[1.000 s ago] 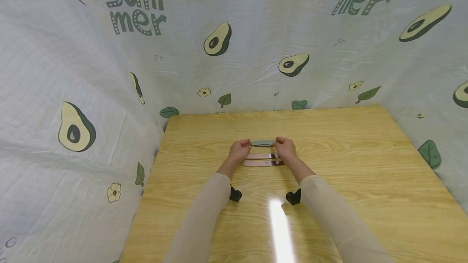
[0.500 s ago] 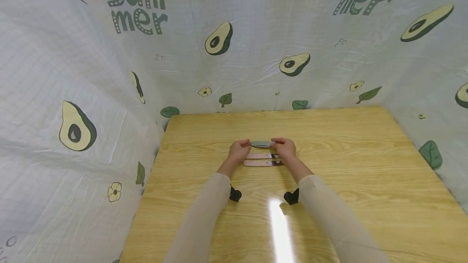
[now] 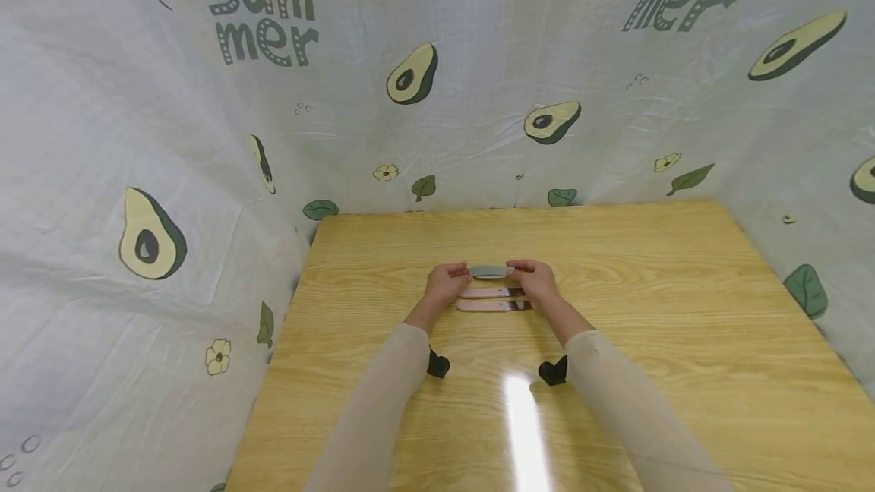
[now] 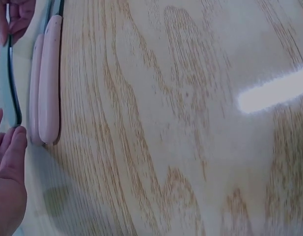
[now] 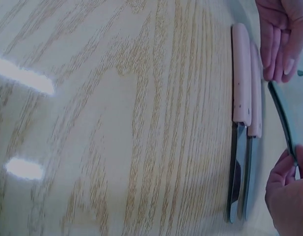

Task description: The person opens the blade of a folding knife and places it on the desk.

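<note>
In the head view, a knife with a grey-green handle (image 3: pixel 488 272) is held level between both hands. The left hand (image 3: pixel 447 283) pinches the handle's left end with its fingertips. At the other end, the right hand (image 3: pixel 538 281) grips with thumb and fingers near where the handle meets the blade. Most of that blade is hidden by the right hand; the right wrist view shows the bowed green handle (image 5: pixel 283 115) between the hands. Nearer the body lie two pink-handled knives, the far one (image 3: pixel 481 292) and the near one (image 3: pixel 481 306), side by side with blades pointing right.
A wooden table (image 3: pixel 383 249) bears the knives, with a bright light reflection (image 3: pixel 522 424) toward its front. Cloth printed with avocados (image 3: pixel 412 73) hangs behind and at both sides. Black wrist-worn pieces (image 3: pixel 437 364) show beside the cream sleeves (image 3: pixel 383 408).
The right hand has shifted slightly left along the green-handled knife, and the handle has turned a little. The left hand keeps its place. Both pink-handled knives lie as before.
</note>
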`<act>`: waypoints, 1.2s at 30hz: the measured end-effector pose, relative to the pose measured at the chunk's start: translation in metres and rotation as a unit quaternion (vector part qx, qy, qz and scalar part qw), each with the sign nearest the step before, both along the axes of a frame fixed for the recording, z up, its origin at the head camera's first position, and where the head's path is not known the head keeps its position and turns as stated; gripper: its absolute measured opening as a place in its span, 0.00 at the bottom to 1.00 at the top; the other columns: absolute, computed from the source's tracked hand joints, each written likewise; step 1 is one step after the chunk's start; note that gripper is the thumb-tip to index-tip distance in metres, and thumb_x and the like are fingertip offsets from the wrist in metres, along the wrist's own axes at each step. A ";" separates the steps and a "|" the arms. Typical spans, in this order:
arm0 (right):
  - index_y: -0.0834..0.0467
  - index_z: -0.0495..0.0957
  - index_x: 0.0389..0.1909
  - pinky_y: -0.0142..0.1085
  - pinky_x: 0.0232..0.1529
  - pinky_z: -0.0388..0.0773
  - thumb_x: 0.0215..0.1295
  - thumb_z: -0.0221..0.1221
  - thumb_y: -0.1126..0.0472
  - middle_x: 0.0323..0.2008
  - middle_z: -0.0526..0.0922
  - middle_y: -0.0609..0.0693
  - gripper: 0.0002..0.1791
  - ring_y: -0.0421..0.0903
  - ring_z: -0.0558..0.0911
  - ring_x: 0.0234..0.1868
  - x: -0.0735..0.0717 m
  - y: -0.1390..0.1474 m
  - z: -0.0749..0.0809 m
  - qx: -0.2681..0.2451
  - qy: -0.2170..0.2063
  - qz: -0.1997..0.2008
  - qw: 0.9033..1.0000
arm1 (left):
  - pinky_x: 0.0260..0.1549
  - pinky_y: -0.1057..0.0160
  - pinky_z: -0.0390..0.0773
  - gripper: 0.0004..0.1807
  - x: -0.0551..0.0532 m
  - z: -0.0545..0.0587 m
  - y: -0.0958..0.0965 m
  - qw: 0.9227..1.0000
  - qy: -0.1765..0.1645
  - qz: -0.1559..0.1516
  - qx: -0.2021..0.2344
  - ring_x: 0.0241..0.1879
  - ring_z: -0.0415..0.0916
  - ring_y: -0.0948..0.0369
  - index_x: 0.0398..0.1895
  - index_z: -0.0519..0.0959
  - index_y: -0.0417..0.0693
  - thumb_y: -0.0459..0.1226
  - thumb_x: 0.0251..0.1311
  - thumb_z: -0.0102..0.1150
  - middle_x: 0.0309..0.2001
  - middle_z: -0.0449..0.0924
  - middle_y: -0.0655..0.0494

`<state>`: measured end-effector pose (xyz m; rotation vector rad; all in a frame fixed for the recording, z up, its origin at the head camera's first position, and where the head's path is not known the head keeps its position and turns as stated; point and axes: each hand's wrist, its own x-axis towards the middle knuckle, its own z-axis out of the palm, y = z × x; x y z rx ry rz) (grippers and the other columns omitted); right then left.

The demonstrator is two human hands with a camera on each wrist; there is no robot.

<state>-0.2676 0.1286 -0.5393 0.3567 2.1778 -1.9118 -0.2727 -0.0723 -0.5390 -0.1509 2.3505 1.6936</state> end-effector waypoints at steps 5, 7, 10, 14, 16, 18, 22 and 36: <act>0.65 0.73 0.61 0.42 0.61 0.76 0.71 0.54 0.65 0.62 0.73 0.64 0.20 0.53 0.76 0.58 0.004 0.005 0.001 -0.013 0.021 0.018 1.000 | 0.52 0.65 0.80 0.20 0.000 -0.002 -0.005 1.000 0.007 -0.002 0.006 0.55 0.79 0.54 0.59 0.77 0.41 0.33 0.63 0.60 0.54 0.82 0.46; 0.65 0.73 0.61 0.44 0.62 0.75 0.71 0.54 0.65 0.62 0.73 0.64 0.20 0.52 0.77 0.58 0.006 0.008 0.002 -0.014 0.022 0.024 0.999 | 0.51 0.65 0.81 0.20 0.001 -0.001 -0.007 1.000 0.008 -0.010 0.008 0.55 0.80 0.54 0.58 0.78 0.41 0.33 0.62 0.61 0.53 0.83 0.47; 0.64 0.73 0.62 0.45 0.62 0.75 0.71 0.55 0.63 0.62 0.74 0.62 0.20 0.46 0.79 0.53 0.008 0.012 0.001 -0.018 0.015 0.031 0.999 | 0.50 0.64 0.81 0.19 0.004 -0.001 -0.010 1.000 0.011 -0.025 0.013 0.54 0.80 0.54 0.56 0.79 0.41 0.33 0.62 0.61 0.52 0.83 0.46; 0.63 0.72 0.63 0.45 0.62 0.75 0.70 0.56 0.61 0.62 0.74 0.60 0.22 0.36 0.79 0.46 0.012 0.016 0.000 -0.024 0.007 0.051 0.998 | 0.49 0.65 0.81 0.16 0.008 -0.005 -0.014 0.999 0.015 -0.028 0.015 0.53 0.81 0.55 0.53 0.81 0.42 0.36 0.63 0.62 0.51 0.84 0.47; 0.64 0.71 0.63 0.45 0.63 0.73 0.71 0.55 0.61 0.63 0.72 0.60 0.23 0.34 0.78 0.45 0.014 0.016 0.000 -0.036 0.009 0.064 0.997 | 0.49 0.66 0.81 0.16 0.010 -0.008 -0.016 1.000 0.013 -0.020 0.019 0.52 0.81 0.57 0.52 0.82 0.44 0.38 0.62 0.63 0.51 0.84 0.49; 0.65 0.70 0.63 0.46 0.65 0.72 0.71 0.55 0.62 0.64 0.71 0.61 0.23 0.33 0.78 0.46 0.015 0.016 0.000 -0.052 0.010 0.070 0.996 | 0.49 0.66 0.81 0.15 0.012 -0.011 -0.016 0.999 0.008 -0.010 0.031 0.51 0.82 0.58 0.51 0.83 0.46 0.38 0.62 0.63 0.51 0.84 0.50; 0.66 0.70 0.63 0.48 0.67 0.70 0.71 0.55 0.62 0.64 0.71 0.61 0.22 0.34 0.78 0.48 0.019 0.015 0.001 -0.061 0.021 0.081 0.995 | 0.47 0.65 0.82 0.14 0.017 -0.012 -0.016 0.997 0.005 0.006 0.074 0.47 0.83 0.60 0.49 0.84 0.43 0.37 0.61 0.64 0.50 0.84 0.48; 0.70 0.78 0.53 0.33 0.41 0.80 0.62 0.65 0.62 0.43 0.84 0.53 0.21 0.36 0.79 0.37 0.029 0.015 0.011 -0.005 0.086 0.127 0.988 | 0.47 0.64 0.82 0.16 0.026 -0.006 -0.015 0.983 -0.031 -0.078 0.164 0.40 0.80 0.67 0.52 0.80 0.35 0.32 0.63 0.60 0.53 0.82 0.45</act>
